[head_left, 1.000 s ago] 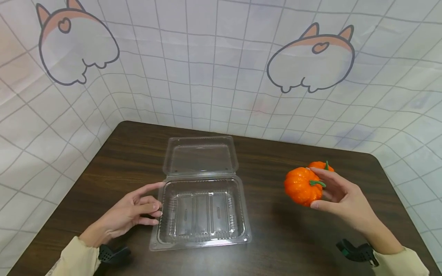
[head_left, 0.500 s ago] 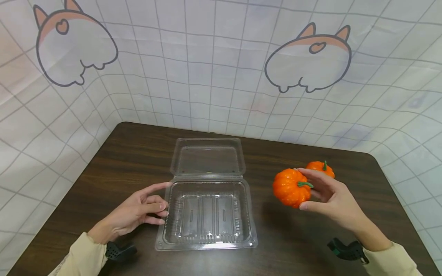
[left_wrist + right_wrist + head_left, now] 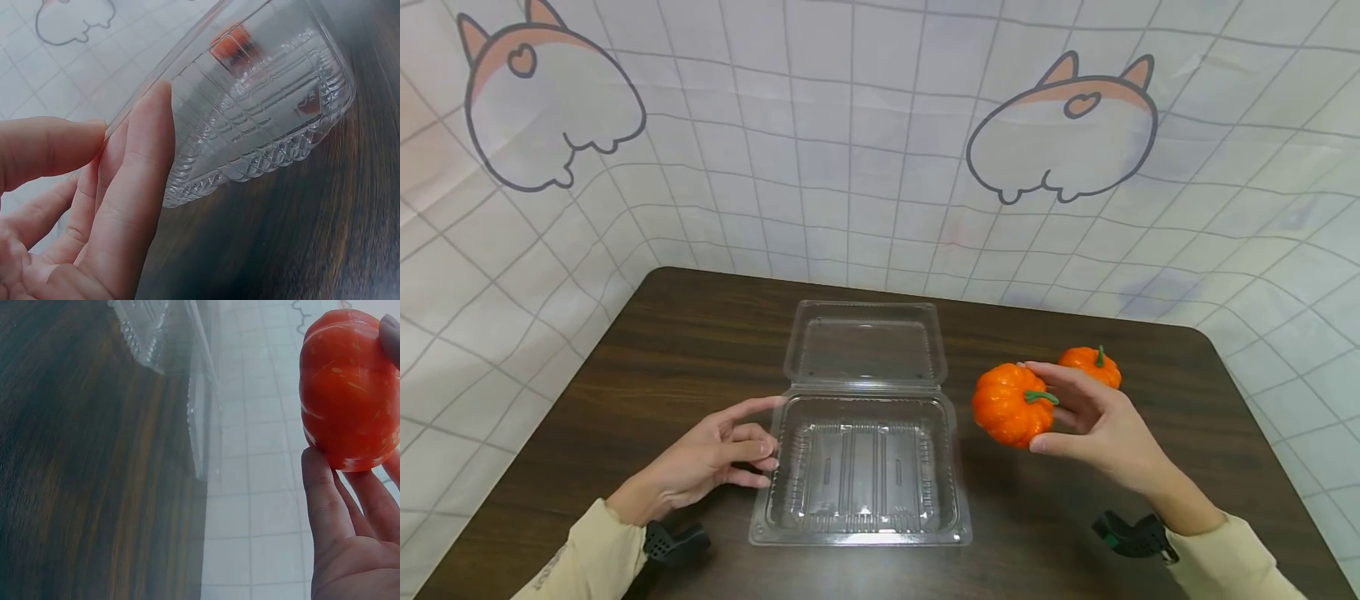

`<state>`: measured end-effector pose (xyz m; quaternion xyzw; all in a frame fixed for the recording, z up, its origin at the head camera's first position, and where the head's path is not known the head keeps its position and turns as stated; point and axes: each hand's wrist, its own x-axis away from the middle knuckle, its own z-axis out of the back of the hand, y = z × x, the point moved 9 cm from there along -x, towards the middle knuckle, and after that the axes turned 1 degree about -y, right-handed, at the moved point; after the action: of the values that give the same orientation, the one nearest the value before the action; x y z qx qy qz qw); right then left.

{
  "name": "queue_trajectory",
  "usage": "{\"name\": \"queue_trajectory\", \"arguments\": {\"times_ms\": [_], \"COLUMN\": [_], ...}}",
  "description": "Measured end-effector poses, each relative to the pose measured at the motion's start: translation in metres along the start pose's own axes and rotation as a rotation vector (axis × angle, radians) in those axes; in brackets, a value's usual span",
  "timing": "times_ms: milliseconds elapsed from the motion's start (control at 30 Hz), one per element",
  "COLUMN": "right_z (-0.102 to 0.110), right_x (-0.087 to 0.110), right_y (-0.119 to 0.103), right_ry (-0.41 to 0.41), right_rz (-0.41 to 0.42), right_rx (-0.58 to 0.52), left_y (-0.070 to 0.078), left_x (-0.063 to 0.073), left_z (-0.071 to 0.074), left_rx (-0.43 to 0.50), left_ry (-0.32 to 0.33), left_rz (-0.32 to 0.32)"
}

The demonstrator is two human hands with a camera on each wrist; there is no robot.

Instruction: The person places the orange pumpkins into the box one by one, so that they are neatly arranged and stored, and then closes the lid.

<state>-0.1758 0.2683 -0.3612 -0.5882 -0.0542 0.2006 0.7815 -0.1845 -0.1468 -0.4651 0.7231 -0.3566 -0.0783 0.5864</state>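
Held pumpkin (image 3: pixel 1009 407): orange and glossy, apparently raised off the table (image 3: pixel 685 350), just to the right of the clear container (image 3: pixel 861 537) and not over it; tilted, its green stem (image 3: pixel 1045 397) pointing toward the palm.
Right hand (image 3: pixel 1101 433): fingers and thumb spread to the pumpkin's breadth and gripping it, thumb on the near side, fingertips on the far side and underneath.
Left hand (image 3: pixel 711 458): at the container's left edge; the left wrist view shows the rim pinched between thumb and fingers, the gap between them narrow.
Clear container: standing on the table, base toward the person, nothing visible inside; the lid (image 3: pixel 868 342) is folded back beyond the hinge, leaving the mouth uncovered.
Second pumpkin (image 3: pixel 1090 367): on the table beyond the right hand, partly hidden by it, touched by neither hand as far as I can see from here.
Step in hand: judged to be bringing the first pumpkin to the container, with the left hand steadying the base; neither pumpkin is yet inside.
Next move: would seem to call for a short shift leftward over the rim, then lowering and a gentle release, the left hand holding the light plastic so it does not slide.
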Motion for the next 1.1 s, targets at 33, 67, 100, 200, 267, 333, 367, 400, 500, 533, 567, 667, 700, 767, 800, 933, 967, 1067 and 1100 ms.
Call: {"name": "queue_trajectory", "arguments": {"times_ms": [33,67,100,200,267,333,367,400,500,533,567,667,700,767,800,933,967,1067,1100], "right_z": [-0.001,-0.002,-0.004,-0.008,-0.011,-0.014,-0.015,-0.015,-0.017,-0.018,-0.019,-0.022,-0.024,-0.027,-0.029,-0.035,-0.037,-0.042,-0.043], "right_x": [-0.001,-0.001,-0.002,-0.003,-0.005,-0.005,-0.006,-0.006,-0.007,-0.007,-0.007,-0.009,-0.01,-0.011,-0.012,-0.013,-0.013,-0.014,-0.015], "right_y": [0.0,-0.001,-0.002,-0.004,-0.007,-0.008,-0.008,-0.008,-0.006,-0.005,-0.005,-0.004,-0.004,-0.006,-0.006,-0.009,-0.009,-0.01,-0.01], "right_ry": [0.0,0.0,-0.004,-0.019,-0.029,-0.033,-0.032,-0.031,-0.024,-0.025,-0.025,-0.034,-0.039,-0.049,-0.054,-0.076,-0.081,-0.103,-0.111], "right_rz": [0.001,0.002,0.005,0.029,0.048,0.061,0.062,0.063,0.051,0.047,0.043,0.037,0.037,0.044,0.048,0.063,0.064,0.064,0.065], "right_rx": [-0.004,-0.008,-0.009,-0.023,-0.034,-0.032,-0.029,-0.025,0.004,0.008,0.012,0.018,0.015,0.01,0.007,-0.001,0.0,0.001,0.0], "left_y": [0.0,0.0,-0.001,-0.002,-0.002,-0.002,-0.002,-0.002,-0.002,-0.003,-0.003,-0.004,-0.004,-0.005,-0.005,-0.007,-0.007,-0.008,-0.009], "left_x": [-0.001,-0.002,-0.003,-0.006,-0.007,-0.008,-0.008,-0.009,-0.01,-0.01,-0.011,-0.012,-0.013,-0.014,-0.015,-0.019,-0.02,-0.022,-0.022], "left_z": [-0.001,-0.002,-0.004,-0.007,-0.01,-0.014,-0.015,-0.017,-0.02,-0.021,-0.022,-0.025,-0.027,-0.029,-0.03,-0.036,-0.038,-0.041,-0.042], "left_rx": [-0.004,-0.009,-0.016,-0.03,-0.032,-0.032,-0.031,-0.031,-0.031,-0.03,-0.03,-0.027,-0.026,-0.023,-0.023,-0.033,-0.039,-0.048,-0.048], "left_ry": [0.0,-0.001,-0.001,0.003,-0.002,-0.008,-0.012,-0.015,-0.016,-0.015,-0.013,-0.007,-0.007,-0.006,-0.007,-0.006,-0.004,0.0,0.001], "left_rz": [-0.001,-0.002,-0.004,-0.003,-0.004,-0.004,-0.005,-0.007,-0.005,-0.005,-0.005,-0.005,-0.009,-0.01,-0.012,-0.012,-0.011,-0.007,-0.006]}}
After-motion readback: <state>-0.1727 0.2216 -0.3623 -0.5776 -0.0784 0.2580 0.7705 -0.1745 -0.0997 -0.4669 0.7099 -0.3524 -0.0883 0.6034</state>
